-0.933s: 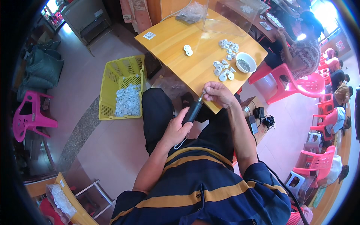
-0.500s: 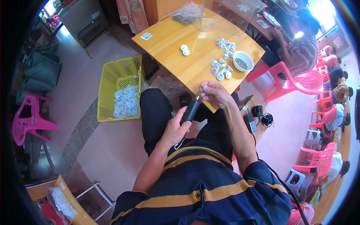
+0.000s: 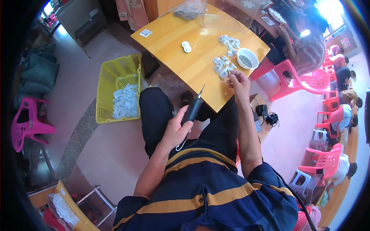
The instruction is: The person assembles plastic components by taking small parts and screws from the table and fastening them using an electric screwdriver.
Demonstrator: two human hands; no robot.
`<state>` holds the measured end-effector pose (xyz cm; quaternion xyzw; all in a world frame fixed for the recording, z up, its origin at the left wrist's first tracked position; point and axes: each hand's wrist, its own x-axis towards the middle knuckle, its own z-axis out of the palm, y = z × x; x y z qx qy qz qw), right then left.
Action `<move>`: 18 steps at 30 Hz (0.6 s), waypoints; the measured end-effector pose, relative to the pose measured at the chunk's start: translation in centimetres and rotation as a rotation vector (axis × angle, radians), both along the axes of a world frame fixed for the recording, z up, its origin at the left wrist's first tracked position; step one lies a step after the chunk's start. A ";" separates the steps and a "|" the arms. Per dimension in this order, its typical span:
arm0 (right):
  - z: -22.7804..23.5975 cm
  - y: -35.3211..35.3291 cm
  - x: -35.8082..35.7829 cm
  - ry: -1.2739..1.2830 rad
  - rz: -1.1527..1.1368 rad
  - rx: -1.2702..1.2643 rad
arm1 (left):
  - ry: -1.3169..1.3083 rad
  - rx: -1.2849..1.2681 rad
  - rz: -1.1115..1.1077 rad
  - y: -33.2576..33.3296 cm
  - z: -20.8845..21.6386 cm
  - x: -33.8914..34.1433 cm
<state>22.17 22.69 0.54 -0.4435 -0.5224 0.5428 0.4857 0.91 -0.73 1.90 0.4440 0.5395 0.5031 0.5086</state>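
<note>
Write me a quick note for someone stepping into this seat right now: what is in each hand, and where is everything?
Left hand: closed around a black electric screwdriver, bit pointing up toward the table edge, over the lap.
Right hand: at the table's near edge, fingertips on the white parts; too small to tell whether one is pinched.
Table: wood, with clusters of white parts, two more lying apart, and a white bowl of small dark bits.
Floor, left of the legs: yellow basket part full of white pieces.
Done: cannot be judged beyond the pieces in the basket. Left: the parts on the table.
</note>
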 end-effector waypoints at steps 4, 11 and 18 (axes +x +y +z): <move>-0.6 -0.2 -0.5 -0.216 -0.186 0.138 | -0.007 -0.003 0.000 0.1 0.0 0.0; 0.3 -0.1 -1.8 -0.745 -0.211 0.444 | -0.007 0.025 -0.004 0.1 -0.7 0.0; -0.6 -0.2 -1.7 -0.833 -0.144 0.492 | -0.005 0.000 0.013 -0.2 -0.4 0.0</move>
